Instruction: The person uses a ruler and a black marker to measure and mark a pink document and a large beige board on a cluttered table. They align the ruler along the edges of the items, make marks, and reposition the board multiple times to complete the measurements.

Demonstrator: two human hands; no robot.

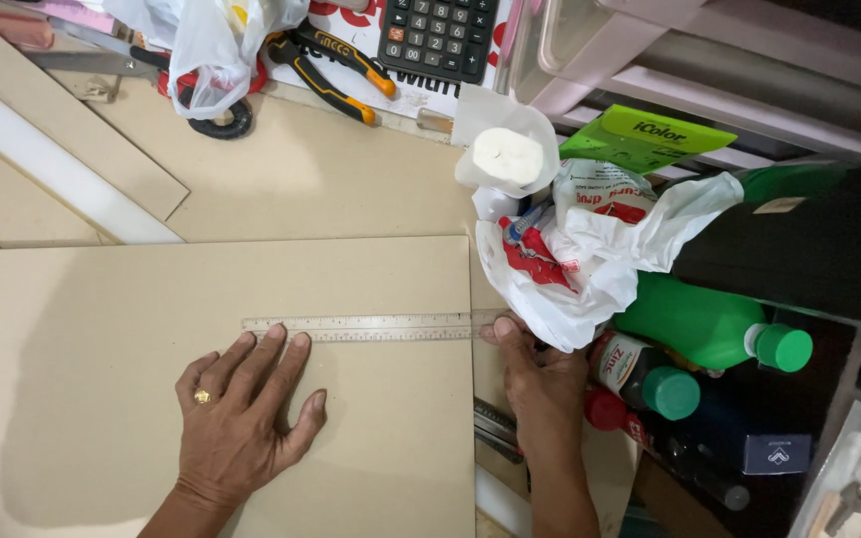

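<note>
A large tan cardboard sheet (102,329) lies flat in front of me. A long metal ruler (381,327) rests across it, reaching its right edge. My left hand (241,418), with a gold ring, lies flat and spread on the sheet, its fingertips touching the ruler's left end. My right hand (540,384) sits at the sheet's right edge, thumb pressing near the ruler's right end. Whether it holds a tool I cannot tell; a dark object (495,428) lies just left of its wrist.
More board pieces and a white strip (62,164) lie at the upper left. Pliers (336,65), scissors (206,110), a calculator (437,35) and plastic bags (590,259) crowd the back and right. Green bottles (710,324) and small jars (650,377) stand right of my hand.
</note>
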